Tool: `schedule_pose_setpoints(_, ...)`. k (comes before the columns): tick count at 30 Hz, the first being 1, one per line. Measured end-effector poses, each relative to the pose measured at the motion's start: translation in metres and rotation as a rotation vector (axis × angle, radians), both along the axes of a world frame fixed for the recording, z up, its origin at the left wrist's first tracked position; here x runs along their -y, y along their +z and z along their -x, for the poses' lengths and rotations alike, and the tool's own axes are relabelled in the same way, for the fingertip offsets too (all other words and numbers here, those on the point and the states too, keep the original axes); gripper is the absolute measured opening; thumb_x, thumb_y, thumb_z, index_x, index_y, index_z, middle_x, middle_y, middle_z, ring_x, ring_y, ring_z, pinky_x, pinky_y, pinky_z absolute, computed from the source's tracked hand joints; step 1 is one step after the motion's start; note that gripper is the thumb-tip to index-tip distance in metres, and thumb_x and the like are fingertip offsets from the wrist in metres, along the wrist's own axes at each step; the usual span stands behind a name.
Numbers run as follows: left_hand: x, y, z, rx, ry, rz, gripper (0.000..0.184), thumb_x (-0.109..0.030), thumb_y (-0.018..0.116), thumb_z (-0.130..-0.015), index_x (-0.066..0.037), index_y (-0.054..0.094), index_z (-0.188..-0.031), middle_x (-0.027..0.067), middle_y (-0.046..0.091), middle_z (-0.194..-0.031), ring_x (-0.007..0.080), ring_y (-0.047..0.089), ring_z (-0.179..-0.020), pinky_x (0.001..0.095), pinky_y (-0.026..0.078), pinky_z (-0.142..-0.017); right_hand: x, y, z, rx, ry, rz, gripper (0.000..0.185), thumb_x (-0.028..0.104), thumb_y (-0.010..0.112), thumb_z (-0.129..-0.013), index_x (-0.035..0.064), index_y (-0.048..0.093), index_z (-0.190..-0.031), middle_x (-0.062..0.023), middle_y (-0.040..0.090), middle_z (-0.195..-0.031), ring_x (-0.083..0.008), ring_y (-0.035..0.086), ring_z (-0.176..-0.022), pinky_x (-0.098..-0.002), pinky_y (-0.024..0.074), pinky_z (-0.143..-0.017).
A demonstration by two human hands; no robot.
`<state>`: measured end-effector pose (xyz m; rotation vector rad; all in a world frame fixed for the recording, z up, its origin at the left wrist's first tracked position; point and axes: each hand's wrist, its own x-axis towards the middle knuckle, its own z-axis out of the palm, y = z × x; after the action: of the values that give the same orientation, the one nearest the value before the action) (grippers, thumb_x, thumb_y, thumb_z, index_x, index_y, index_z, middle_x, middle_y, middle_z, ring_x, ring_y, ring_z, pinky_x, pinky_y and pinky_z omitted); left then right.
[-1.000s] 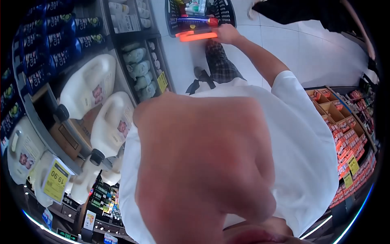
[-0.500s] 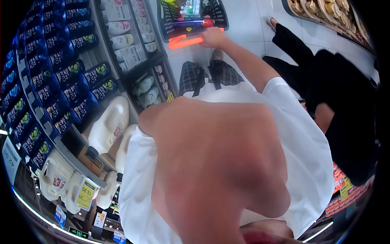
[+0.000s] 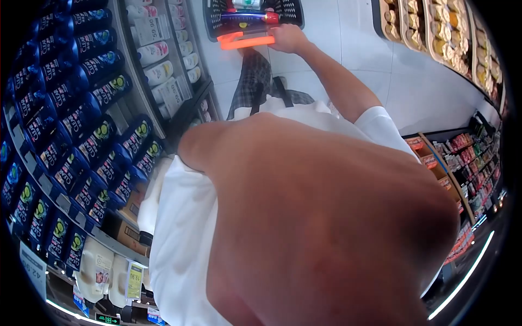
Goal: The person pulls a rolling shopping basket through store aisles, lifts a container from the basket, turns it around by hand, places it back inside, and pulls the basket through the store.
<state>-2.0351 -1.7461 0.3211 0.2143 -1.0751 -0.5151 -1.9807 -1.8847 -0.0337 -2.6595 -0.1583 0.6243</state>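
My right hand [image 3: 288, 38] is closed around the right end of an orange handle [image 3: 247, 42] on a black shopping basket [image 3: 213, 22]. Inside the basket lies a blue and red cylindrical container [image 3: 250, 18], with a pale package [image 3: 247, 3] behind it, cut off by the top edge. Very close to the camera, my bent left arm [image 3: 315, 217] fills the middle and lower right, blurred. It leaves through the bottom edge, so the left hand does not show.
Rows of dark blue CLEAR bottles [image 3: 81, 119] fill the shelf on the left. White bottles [image 3: 157, 73] stand beyond them, and large cream jugs [image 3: 95, 270] lower down. Shelves of gold-wrapped goods [image 3: 443, 27] are at upper right, with a packaged-goods rack [image 3: 470, 163] below.
The view has turned, and the person in black at the right has gone out of sight. My left arm covers more of the lower right. Basket and right hand sit slightly higher in view.
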Motion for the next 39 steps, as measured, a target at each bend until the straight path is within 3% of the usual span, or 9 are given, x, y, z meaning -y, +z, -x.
schedule_pose_setpoints(4, -0.002, -0.003, -0.061, 0.006, -0.001, 0.001, 0.035, -0.015, 0.056, -0.08, -0.001, 0.055, -0.112, 0.0028, 0.053, -0.062, 0.0107, 0.047, -0.049, 0.0252, 0.037, -0.046, 0.015, 0.003, -0.046, -0.028, 0.01, 0.055, 0.026, 0.038, 0.062, -0.079, 0.0139, 0.067, -0.087, -0.0082, 0.069, -0.084, -0.0297, 0.067, -0.081, -0.0447, 0.0533, -0.071)
schedule_pose_setpoints(16, 0.011, -0.004, -0.209, 0.1, -0.011, -0.059, 0.032, -0.011, 0.057, -0.077, -0.002, 0.058, -0.107, 0.0032, 0.054, -0.063, 0.0108, 0.049, -0.048, 0.0249, 0.038, -0.045, 0.059, 0.005, -0.169, 0.018, -0.007, 0.032, 0.024, 0.035, 0.062, -0.077, 0.013, 0.068, -0.083, -0.009, 0.069, -0.081, -0.029, 0.067, -0.078, -0.0439, 0.0535, -0.069)
schedule_pose_setpoints(27, 0.102, 0.018, -0.289, 0.258, 0.031, -0.214, 0.03, -0.007, 0.059, -0.074, -0.003, 0.06, -0.103, 0.0035, 0.056, -0.064, 0.0109, 0.049, -0.048, 0.0246, 0.038, -0.045, 0.1, -0.017, -0.258, 0.07, 0.042, -0.046, 0.023, 0.033, 0.063, -0.077, 0.0136, 0.07, -0.087, -0.012, 0.069, -0.081, -0.0311, 0.068, -0.077, -0.0435, 0.0546, -0.071)
schedule_pose_setpoints(39, 0.192, 0.032, -0.36, 0.378, 0.113, -0.39, 0.028, -0.003, 0.06, -0.07, -0.004, 0.063, -0.098, 0.0039, 0.058, -0.065, 0.011, 0.05, -0.047, 0.0243, 0.039, -0.044, 0.122, 0.002, -0.307, -0.028, 0.005, -0.168, 0.025, 0.033, 0.066, -0.078, 0.0111, 0.07, -0.089, -0.0112, 0.07, -0.084, -0.0309, 0.068, -0.083, -0.043, 0.0548, -0.074)
